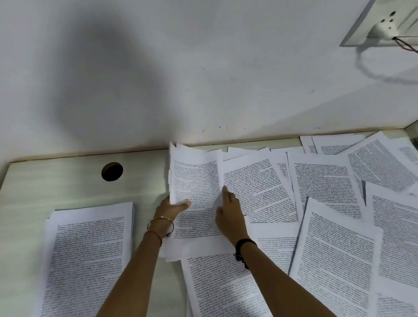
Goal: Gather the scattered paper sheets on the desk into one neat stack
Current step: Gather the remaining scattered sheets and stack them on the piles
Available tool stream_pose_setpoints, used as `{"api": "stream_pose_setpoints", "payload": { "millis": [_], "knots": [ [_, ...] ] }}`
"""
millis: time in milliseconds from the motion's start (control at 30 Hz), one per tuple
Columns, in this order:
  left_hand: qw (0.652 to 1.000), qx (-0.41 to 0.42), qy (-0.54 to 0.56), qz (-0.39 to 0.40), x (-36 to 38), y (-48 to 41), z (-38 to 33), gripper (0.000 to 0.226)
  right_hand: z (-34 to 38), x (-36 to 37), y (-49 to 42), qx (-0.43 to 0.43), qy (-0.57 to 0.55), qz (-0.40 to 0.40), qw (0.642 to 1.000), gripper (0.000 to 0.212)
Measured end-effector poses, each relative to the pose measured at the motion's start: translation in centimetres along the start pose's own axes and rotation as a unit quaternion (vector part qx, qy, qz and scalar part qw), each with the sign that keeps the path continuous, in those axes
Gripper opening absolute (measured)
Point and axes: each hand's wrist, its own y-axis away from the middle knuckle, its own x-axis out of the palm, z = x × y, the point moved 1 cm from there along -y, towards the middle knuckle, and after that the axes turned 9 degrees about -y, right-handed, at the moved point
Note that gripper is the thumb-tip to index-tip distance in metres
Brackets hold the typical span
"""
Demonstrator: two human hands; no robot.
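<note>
A squared stack of printed sheets (86, 261) lies on the left of the pale desk (56, 184). Several loose printed sheets (331, 224) overlap in a jumble across the desk's middle and right. My left hand (168, 209) grips the left edge of a small bundle of sheets (196, 191), thumb on top, and the bundle's far end curls up off the desk. My right hand (229, 216) rests on the bundle's right edge, index finger stretched forward along it. Both wrists wear bracelets.
A round cable hole (112, 171) sits in the desk behind the stack. The white wall (196, 60) rises right behind the desk. A wall socket (391, 19) with a plug and a cord hangs at the upper right.
</note>
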Motion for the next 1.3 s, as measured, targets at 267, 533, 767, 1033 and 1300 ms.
{"api": "stream_pose_setpoints", "payload": {
  "millis": [267,533,767,1033,1300],
  "knots": [
    [0.988,0.036,-0.02,-0.151,-2.0,1.5,-1.6,0.037,-1.0,-3.1,0.6,0.019,-0.065,-0.015,0.998,0.065],
    [0.971,0.026,0.048,-0.235,-7.2,4.3,-1.1,0.039,-1.2,-4.4,0.5,0.009,0.022,0.12,0.992,0.085],
    [0.951,-0.034,0.189,-0.243,-6.1,5.9,1.1,0.042,-1.4,-3.3,4.5,0.09,-0.096,0.151,0.98,0.069],
    [0.945,-0.064,0.209,-0.241,-8.6,8.0,5.7,0.045,-4.9,-5.7,6.1,0.128,-0.122,-0.064,0.982,0.01],
    [0.961,-0.12,0.021,-0.249,-8.9,10.2,8.3,0.041,-5.2,-6.7,4.4,0.152,-0.24,-0.126,0.951,0.026]
  ]
}}
